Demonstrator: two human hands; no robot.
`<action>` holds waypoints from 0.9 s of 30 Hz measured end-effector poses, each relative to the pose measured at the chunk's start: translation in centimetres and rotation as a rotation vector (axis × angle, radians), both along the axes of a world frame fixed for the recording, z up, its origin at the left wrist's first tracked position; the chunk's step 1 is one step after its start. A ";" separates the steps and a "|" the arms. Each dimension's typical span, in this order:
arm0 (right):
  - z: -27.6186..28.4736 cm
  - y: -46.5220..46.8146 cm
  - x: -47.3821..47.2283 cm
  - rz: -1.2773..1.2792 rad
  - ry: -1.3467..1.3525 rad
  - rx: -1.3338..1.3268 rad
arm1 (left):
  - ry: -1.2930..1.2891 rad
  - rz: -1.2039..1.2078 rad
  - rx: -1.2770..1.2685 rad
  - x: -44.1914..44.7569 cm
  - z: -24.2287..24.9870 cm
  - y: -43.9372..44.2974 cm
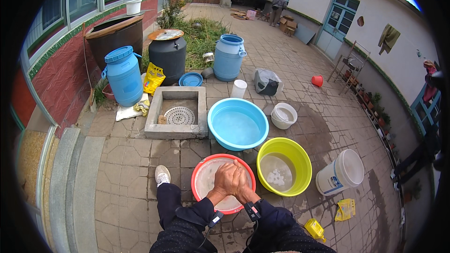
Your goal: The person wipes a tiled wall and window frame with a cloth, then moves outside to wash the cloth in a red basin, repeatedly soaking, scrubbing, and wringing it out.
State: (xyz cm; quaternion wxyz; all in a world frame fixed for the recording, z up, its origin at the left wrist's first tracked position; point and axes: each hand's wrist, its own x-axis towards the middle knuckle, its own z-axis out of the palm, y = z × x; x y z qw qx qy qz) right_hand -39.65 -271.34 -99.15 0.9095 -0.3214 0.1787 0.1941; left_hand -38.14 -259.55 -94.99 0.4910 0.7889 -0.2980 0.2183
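Observation:
My left hand and my right hand are clasped together above a red-rimmed basin of cloudy, sudsy water. Whether something small is pressed between the palms cannot be seen. A light blue basin of bluish water stands just beyond the red one. Close on the right is a lime-green basin with murky water and patches of foam. A small white bucket stands beside the blue basin.
A concrete drain box lies ahead to the left, near blue plastic barrels. On the right are a white lidded bucket, a yellow bottle and a yellow packet. Far off, a person stands by cardboard boxes.

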 end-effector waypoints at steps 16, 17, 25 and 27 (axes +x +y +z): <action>-0.7 -0.6 -0.5 0.020 -0.008 -0.024 | -0.022 0.007 -0.016 0.0 -0.7 0.0; -0.7 -0.6 -0.5 0.016 -0.008 -0.026 | -0.048 0.004 -0.021 0.1 -0.8 -0.1; -1.3 0.5 0.8 -0.066 -0.030 -0.029 | -0.009 -0.014 0.020 0.2 -1.4 0.1; -1.2 0.8 1.2 -0.113 -0.042 -0.035 | 0.034 -0.019 0.050 0.2 -1.5 0.2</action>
